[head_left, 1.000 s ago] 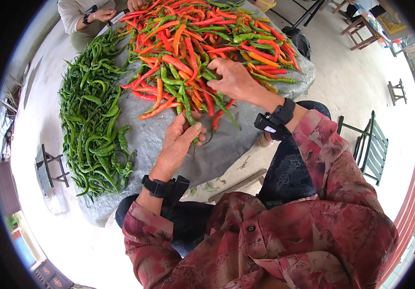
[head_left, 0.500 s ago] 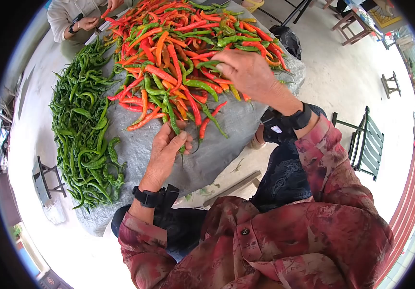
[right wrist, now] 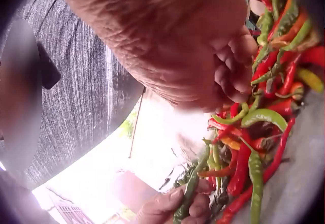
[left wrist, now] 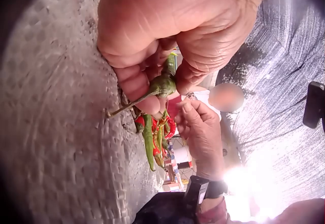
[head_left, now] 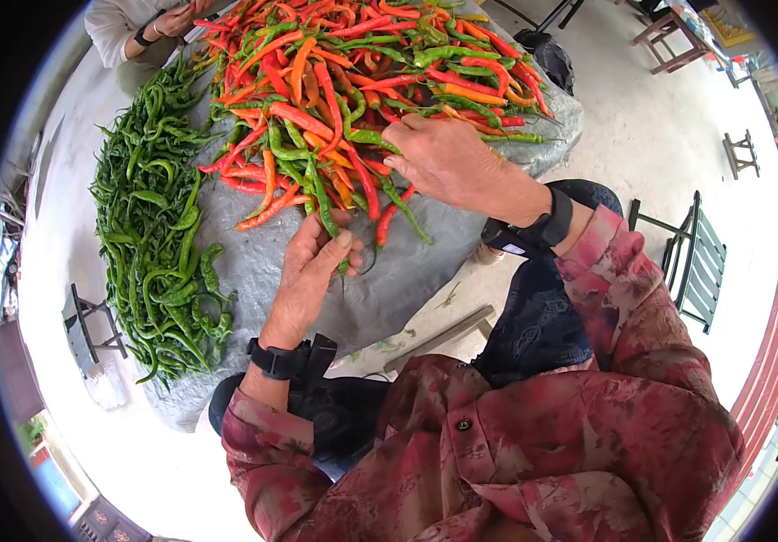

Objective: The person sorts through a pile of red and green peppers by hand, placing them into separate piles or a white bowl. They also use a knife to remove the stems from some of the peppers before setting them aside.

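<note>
My left hand [head_left: 312, 257] pinches a green chili pepper [head_left: 324, 203] between thumb and fingers at the near edge of a heap of red, orange and green chilies [head_left: 307, 117]. In the left wrist view the stem end of this green chili [left wrist: 163, 84] sticks out from the fingers. My right hand [head_left: 452, 167] is over the heap's near right side, palm down, its fingers curled beside a light green chili [head_left: 372, 137]. In the right wrist view these fingers [right wrist: 236, 71] bend in above the chilies; I cannot tell whether they hold one.
A separate pile of green chilies [head_left: 149, 235] lies on the left of the grey sheet [head_left: 389, 280]. Another person's hands [head_left: 172, 20] are at the far left corner. A dark bag [head_left: 544, 59] stands past the right edge, and a green folding chair [head_left: 691, 257] at right.
My right hand lifted away from the heap with a green chili at its fingers, then came back down over the chilies. My left hand keeps its hold on the green chili. The other person's hands shifted.
</note>
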A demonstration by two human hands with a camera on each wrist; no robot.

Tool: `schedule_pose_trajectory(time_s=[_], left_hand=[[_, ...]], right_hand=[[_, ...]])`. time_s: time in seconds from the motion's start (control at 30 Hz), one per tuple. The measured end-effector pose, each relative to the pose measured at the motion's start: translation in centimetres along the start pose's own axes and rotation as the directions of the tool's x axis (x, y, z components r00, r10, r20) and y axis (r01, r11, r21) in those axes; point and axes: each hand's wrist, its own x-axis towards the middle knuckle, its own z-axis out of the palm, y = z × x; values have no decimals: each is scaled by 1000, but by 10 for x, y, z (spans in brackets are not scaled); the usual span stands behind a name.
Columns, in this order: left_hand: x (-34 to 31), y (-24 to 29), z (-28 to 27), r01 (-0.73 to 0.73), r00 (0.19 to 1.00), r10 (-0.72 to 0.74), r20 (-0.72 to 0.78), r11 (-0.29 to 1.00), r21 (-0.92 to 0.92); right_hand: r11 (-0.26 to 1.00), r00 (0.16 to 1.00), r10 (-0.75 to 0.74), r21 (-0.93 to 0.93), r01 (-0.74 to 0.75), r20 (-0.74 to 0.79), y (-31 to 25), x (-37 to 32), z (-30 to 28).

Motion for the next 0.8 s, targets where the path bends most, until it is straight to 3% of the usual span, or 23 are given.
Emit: schedule_pose_trajectory(time_s=[0.27,0.53,0.6,0.73,0.8], left_hand=[[0,0,0,-5,1000,4,13,1000,20],[0,-4,-1,-15,1000,15,11,1000,5],[0,-4,-2,-13,1000,13,9,1000,0],[0,-1,-1,5,1000,-5,13,1000,-6],[2,-2,-2,-2,1000,2,14,1000,5]], right_hand=[[965,994,73,-257,-50,83,0,21,23],[968,971,213,-159,-194,110,17,10,-26],[971,969,236,65,-232,-68,37,6,-45],[945,942,324,60,-320,-89,74,-9,-78],[917,918,385,-71,-392,-93,83,-19,-81]])
